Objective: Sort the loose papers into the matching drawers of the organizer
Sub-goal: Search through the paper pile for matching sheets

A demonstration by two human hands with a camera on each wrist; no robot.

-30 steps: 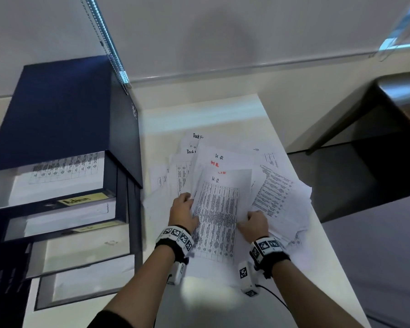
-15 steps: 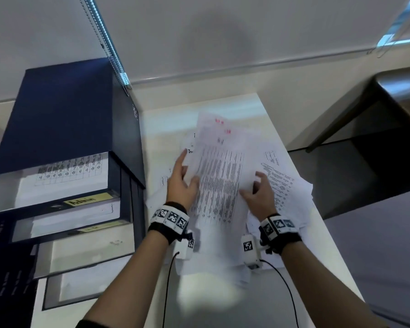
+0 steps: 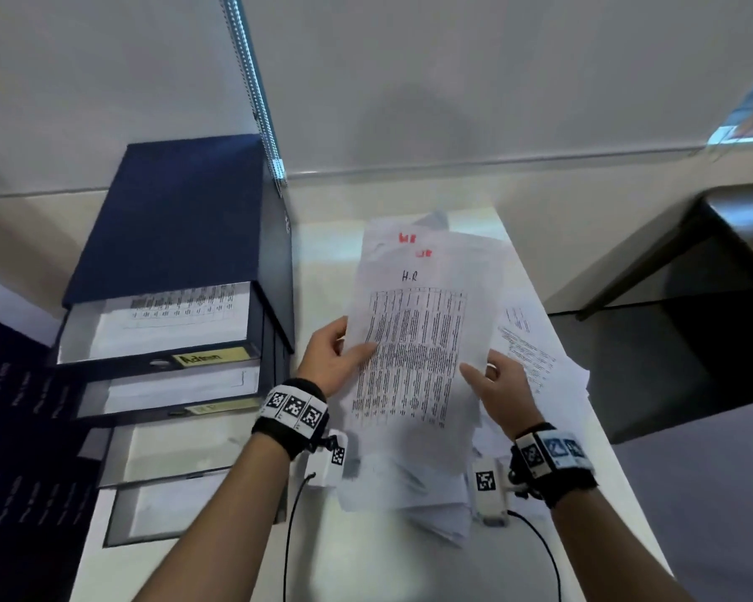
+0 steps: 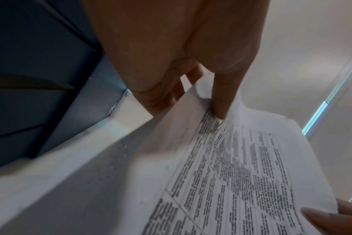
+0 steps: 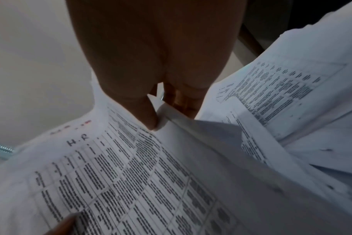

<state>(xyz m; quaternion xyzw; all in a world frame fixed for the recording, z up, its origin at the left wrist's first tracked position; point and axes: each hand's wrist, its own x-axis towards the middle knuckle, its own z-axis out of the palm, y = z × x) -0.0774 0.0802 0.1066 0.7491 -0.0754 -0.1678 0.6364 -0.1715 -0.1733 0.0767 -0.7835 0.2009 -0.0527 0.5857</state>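
A bundle of printed sheets marked "H.R" (image 3: 414, 354) is lifted off the table, held upright between both hands. My left hand (image 3: 335, 358) pinches its left edge, thumb on the front; the thumb tip also shows in the left wrist view on the H.R sheets (image 4: 241, 167). My right hand (image 3: 496, 384) pinches the right edge, thumb on the print; the right wrist view shows the H.R sheets (image 5: 115, 174) up close. The dark blue organizer (image 3: 179, 271) stands at the left with several drawers pulled out. The top drawer (image 3: 157, 328) carries a yellow label (image 3: 211, 356).
More loose papers (image 3: 535, 362) lie on the white table (image 3: 409, 558) under and right of the held bundle. A dark desk (image 3: 740, 236) stands across a gap at the right. Wrist cables trail over the table's near part. A wall rises behind.
Both hands have lifted the H.R bundle off the pile and raised it upright, moving it up and away from me. The lower drawers look unchanged.
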